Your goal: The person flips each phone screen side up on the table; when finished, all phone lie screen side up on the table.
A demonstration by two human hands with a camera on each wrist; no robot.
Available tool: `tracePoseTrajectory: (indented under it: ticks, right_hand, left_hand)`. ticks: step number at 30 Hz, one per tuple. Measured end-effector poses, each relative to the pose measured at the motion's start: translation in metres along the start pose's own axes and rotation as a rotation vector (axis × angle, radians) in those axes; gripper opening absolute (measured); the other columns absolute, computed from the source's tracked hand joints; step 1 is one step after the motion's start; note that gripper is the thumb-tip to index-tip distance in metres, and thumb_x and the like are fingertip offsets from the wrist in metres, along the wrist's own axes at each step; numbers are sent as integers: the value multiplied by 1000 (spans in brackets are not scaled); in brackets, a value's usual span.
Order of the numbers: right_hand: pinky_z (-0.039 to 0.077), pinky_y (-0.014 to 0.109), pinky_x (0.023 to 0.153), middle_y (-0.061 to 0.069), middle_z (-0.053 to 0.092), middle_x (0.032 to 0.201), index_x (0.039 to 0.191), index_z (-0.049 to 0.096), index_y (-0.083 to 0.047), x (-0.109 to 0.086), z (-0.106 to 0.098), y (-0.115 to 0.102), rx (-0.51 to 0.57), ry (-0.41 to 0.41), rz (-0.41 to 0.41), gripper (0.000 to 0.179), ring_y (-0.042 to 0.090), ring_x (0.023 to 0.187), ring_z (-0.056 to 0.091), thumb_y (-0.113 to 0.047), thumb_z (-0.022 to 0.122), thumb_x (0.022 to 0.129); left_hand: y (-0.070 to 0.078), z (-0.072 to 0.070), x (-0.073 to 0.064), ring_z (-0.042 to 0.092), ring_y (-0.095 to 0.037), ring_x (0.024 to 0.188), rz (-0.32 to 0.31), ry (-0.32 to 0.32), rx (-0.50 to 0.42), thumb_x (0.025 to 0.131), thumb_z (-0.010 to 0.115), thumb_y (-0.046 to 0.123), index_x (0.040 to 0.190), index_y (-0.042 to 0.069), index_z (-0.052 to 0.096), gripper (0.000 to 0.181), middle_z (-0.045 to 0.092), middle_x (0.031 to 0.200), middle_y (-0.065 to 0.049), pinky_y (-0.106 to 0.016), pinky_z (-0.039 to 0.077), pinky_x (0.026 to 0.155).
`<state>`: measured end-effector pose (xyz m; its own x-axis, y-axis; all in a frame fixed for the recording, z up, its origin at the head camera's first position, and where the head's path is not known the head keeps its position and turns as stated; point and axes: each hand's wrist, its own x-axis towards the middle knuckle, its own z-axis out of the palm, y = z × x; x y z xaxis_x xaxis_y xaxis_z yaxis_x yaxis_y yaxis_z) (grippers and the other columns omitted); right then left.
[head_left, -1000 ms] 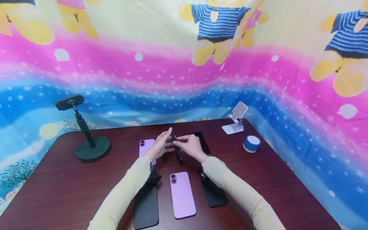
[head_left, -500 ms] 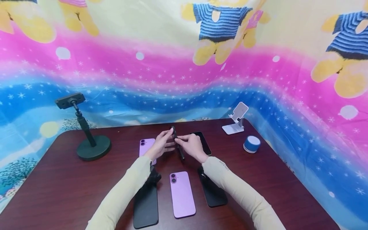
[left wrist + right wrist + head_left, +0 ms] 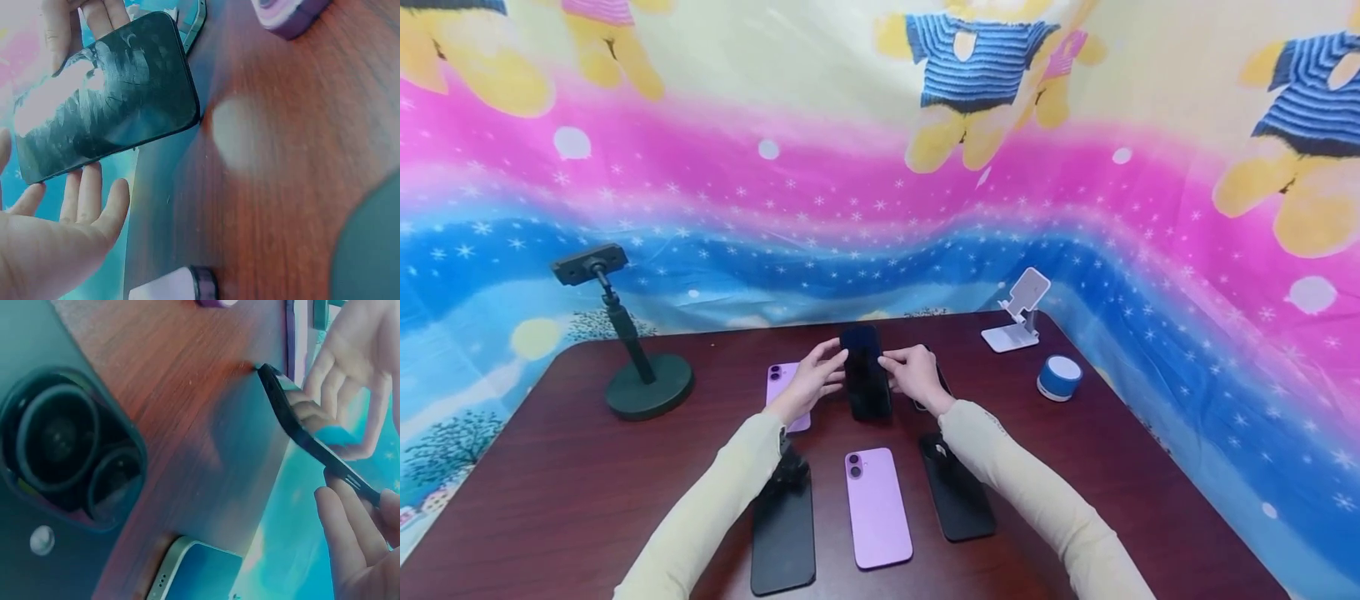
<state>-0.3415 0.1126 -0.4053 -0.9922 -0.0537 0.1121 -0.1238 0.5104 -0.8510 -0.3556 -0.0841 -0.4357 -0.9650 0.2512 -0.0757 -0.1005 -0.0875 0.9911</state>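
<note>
A black smartphone stands nearly upright between both hands, its dark screen towards me and its lower end right at the tabletop. My left hand holds its left edge by the fingertips. On the opposite edge, my right hand pinches the side between thumb and fingers. Smudges and a bright reflection cover the screen in the left wrist view, where the phone slants across the upper left. Behind my left hand lies a purple phone, partly covered. Another dark phone lies by my right hand.
Nearer me lie a purple phone face down, a black phone and another black phone. A dark green phone stand rises at left. At right are a white folding stand and a blue speaker.
The held smartphone was edge-on to me in both earlier frames; now it has turned so its screen faces me. My hands have drawn slightly apart, one on each long edge.
</note>
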Motion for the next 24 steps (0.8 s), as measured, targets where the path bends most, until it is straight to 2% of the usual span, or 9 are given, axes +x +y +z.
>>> tracePoseTrajectory:
  ticks: [5, 8, 13, 17, 20, 24]
  right_hand:
    - [59, 36, 64, 15, 73, 95, 117, 70, -9, 6, 1, 2, 30, 2, 52, 27, 17, 60, 68, -20, 63, 93]
    - [59, 35, 63, 15, 72, 93, 119, 69, -9, 9, 4, 5, 56, -2, 74, 28, 15, 58, 66, -20, 62, 94]
    - [59, 35, 62, 16, 71, 93, 118, 69, -9, 11, 9, 13, 97, 10, 97, 27, 23, 63, 68, -19, 62, 94]
    - [59, 34, 65, 14, 71, 96, 119, 69, -10, 13, 13, 19, 98, 22, 100, 27, 30, 69, 68, -19, 61, 94]
    - [59, 34, 65, 15, 71, 95, 118, 69, -10, 14, 16, 22, 75, 26, 99, 27, 31, 70, 68, -19, 61, 94]
    - [59, 31, 62, 15, 71, 94, 117, 70, -10, 14, 21, 24, 36, 17, 112, 26, 26, 66, 68, -17, 61, 94]
  left_hand:
    - [-2, -5, -4, 49, -48, 123, -2, -50, 41, 102, 47, 26, 154, 22, 18, 60, 33, 147, -29, -57, 39, 104]
    - [-2, -6, -7, 52, -46, 121, -15, -51, 58, 102, 48, 22, 154, 27, 16, 62, 35, 146, -29, -58, 40, 103]
    - [-3, -6, -8, 57, -41, 115, -22, -54, 60, 101, 47, 12, 155, 26, 16, 63, 38, 142, -31, -55, 39, 105]
    - [-1, -6, -7, 58, -42, 115, -28, -61, 71, 101, 46, 11, 155, 23, 16, 63, 39, 141, -31, -52, 39, 106]
    - [0, -7, -8, 57, -43, 117, -42, -57, 91, 101, 45, 11, 154, 20, 15, 62, 38, 142, -32, -51, 38, 107]
    - [-2, -8, -7, 60, -39, 113, -78, -30, 102, 101, 45, 11, 154, 17, 17, 60, 40, 141, -29, -50, 39, 105]
